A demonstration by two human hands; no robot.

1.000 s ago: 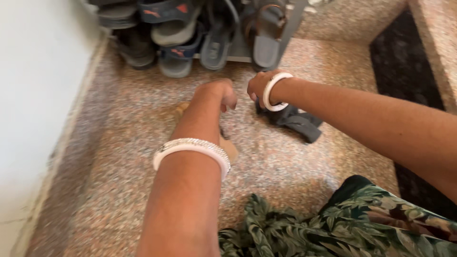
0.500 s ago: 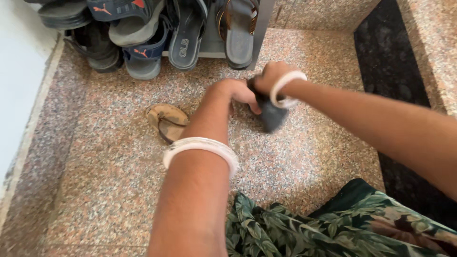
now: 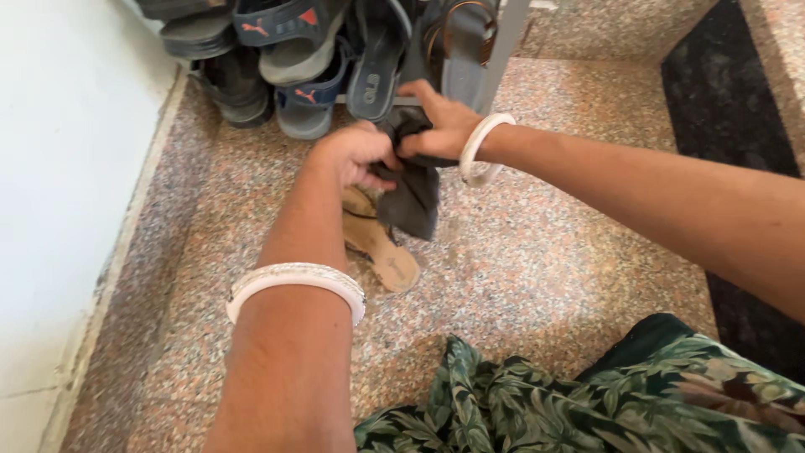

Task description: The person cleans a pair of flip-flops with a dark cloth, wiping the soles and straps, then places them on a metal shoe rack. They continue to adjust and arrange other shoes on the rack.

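Presently | dark grey soft rubber sandal [image 3: 412, 197] gripped by left hand [image 3: 356, 155] and right hand [image 3: 440, 122], fingers closed on upper end | judged light, flexible | best held at sole edge

Speckled granite floor [image 3: 545, 277] in daylight.
White wall [image 3: 59, 184] at nine o'clock, crowded shoe rack [image 3: 503, 50] at twelve, dark stone strip [image 3: 721, 101] toward two o'clock.
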